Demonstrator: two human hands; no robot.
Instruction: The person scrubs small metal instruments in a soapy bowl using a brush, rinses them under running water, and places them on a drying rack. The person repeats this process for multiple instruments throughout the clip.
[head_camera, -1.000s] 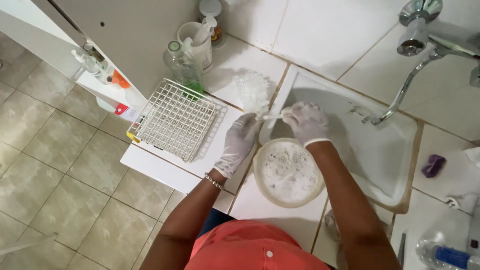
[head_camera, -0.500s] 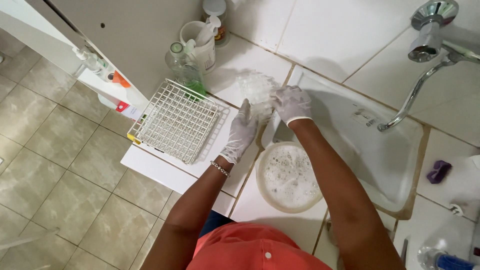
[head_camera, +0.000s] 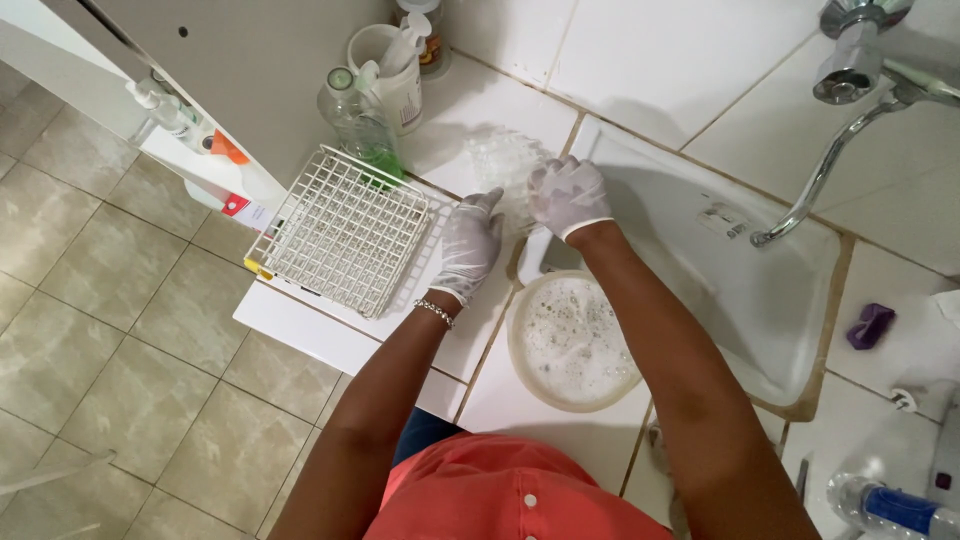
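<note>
White-gloved, the right hand (head_camera: 568, 195) curls its fingers around a clear glass piece (head_camera: 505, 165) while the left hand (head_camera: 468, 245), fingers loosely together, steadies beside it; setting it down gently probably comes next.

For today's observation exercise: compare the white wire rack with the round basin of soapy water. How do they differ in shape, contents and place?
The wire rack is a square open grid; the basin is round with solid walls. The wire rack looks empty, while the basin holds foamy water. The wire rack sits beside the gloved left hand; the basin sits nearer the body, below the gloved right hand, at the sink's edge. Both are pale and rest on the white counter.
</note>
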